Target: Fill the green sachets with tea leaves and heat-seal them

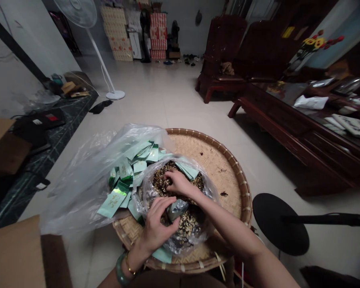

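My left hand curls its thumb and fingers around a small silvery sachet, its mouth facing up. Just beyond it, my right hand has its fingertips bent together into a loose dark-and-yellow dried mix, which looks like tea or herbs; the tips are partly hidden. This mix fills a clear plastic bag opened wide on a round woven bamboo tray. A few flat pale green sachets lie on the mix at the bag's far side.
Left of the bag, several green printed sachets spill from a large clear plastic bag. Cardboard boxes stand at the left. To the right are a round black stand base and a dark wooden table. A white fan stands behind.
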A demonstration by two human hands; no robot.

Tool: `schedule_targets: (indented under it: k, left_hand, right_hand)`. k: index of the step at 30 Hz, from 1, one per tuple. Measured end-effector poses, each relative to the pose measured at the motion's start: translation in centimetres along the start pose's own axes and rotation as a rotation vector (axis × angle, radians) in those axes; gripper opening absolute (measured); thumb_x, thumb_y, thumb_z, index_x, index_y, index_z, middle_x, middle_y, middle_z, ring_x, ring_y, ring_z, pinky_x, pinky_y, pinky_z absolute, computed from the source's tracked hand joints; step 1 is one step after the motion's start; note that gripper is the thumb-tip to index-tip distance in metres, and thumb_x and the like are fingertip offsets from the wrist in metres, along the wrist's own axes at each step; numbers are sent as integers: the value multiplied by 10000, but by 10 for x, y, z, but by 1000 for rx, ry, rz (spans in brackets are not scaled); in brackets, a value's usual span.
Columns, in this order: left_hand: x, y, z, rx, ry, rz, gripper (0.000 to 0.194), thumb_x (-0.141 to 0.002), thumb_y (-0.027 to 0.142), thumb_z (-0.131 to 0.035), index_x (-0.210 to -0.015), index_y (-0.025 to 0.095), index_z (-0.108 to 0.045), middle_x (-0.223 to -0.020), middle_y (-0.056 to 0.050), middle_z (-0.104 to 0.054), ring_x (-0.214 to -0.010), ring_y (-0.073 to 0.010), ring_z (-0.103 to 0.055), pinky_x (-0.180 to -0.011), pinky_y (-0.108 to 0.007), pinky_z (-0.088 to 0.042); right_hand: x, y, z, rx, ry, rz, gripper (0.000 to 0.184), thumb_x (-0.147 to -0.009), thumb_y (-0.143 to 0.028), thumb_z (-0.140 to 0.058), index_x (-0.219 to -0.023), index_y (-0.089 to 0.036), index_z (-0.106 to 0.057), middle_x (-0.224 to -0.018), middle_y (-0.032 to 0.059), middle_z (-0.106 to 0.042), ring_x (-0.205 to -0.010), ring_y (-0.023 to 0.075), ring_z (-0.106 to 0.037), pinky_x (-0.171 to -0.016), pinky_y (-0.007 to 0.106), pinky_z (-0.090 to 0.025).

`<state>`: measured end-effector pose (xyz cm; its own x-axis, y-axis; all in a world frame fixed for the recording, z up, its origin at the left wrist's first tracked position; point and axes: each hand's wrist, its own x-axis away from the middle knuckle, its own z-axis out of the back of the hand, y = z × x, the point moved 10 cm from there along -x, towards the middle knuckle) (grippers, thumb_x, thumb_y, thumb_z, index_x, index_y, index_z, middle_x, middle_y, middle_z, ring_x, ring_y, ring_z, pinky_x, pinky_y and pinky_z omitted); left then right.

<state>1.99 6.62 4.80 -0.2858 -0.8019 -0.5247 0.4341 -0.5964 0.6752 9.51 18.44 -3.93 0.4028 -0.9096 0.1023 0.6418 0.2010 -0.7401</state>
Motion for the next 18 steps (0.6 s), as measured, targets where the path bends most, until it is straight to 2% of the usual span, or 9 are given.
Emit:
schedule_targets:
  k: [3, 8, 12, 15, 17, 18]
  left_hand:
    - [-1, -1, 2, -4, 12, 3, 386, -730, 116, -616, -1107, 190, -587, -1017, -80, -695, -951, -228, -639, -862, -407, -536]
    - [-2, -10, 7, -28, 55, 34, 372, -732, 116, -615, -1097, 181, -592, -1007, -77, -691, -945, -224, -641, -855, -393, -539]
    - [-4, -16, 11, -51, 84, 49, 349, -747, 127, -609, -1092, 179, -592, -1005, -76, -683, -943, -220, -639, -854, -389, -538]
    - [-5, -19, 14, -59, 99, 50, 341, -752, 134, -615, -1088, 180, -590, -1006, -72, -680, -941, -216, -636, -850, -381, -536]
    - [-6, -21, 14, -71, 98, 61, 349, -750, 136, -622, -1095, 181, -589, -1004, -68, -678, -937, -214, -631, -844, -375, -535]
    - [-6, -22, 14, -77, 98, 66, 350, -750, 138, -625, -1095, 182, -589, -1003, -67, -678, -936, -213, -629, -842, -373, -534]
  right_hand:
    - [5, 14, 14, -198, 51, -61, 306, -665, -94, -612, -961, -170, -601, -963, 26, -602, -933, 196, -561, -865, 323, -443]
    - [23, 27, 15, -532, 50, -192, 383, -875, -232, -388, -1244, -190, -485, -916, 48, -659, -864, 206, -636, -703, 324, -511]
    - [33, 31, 12, -755, 60, -252, 471, -970, -373, -169, -1226, -163, -503, -880, 93, -683, -883, 239, -665, -693, 379, -529]
    - [39, 36, 4, -1280, 110, -334, 428, -952, -420, -253, -1099, -153, -554, -825, 92, -700, -813, 244, -674, -708, 420, -539]
    - [43, 37, 0, -1669, 174, -395, 326, -935, -365, -338, -1002, -157, -580, -792, 74, -710, -760, 224, -674, -733, 422, -545]
    - [46, 36, -1, -1786, 203, -417, 295, -933, -326, -349, -968, -156, -588, -768, 64, -711, -734, 212, -673, -741, 418, -549]
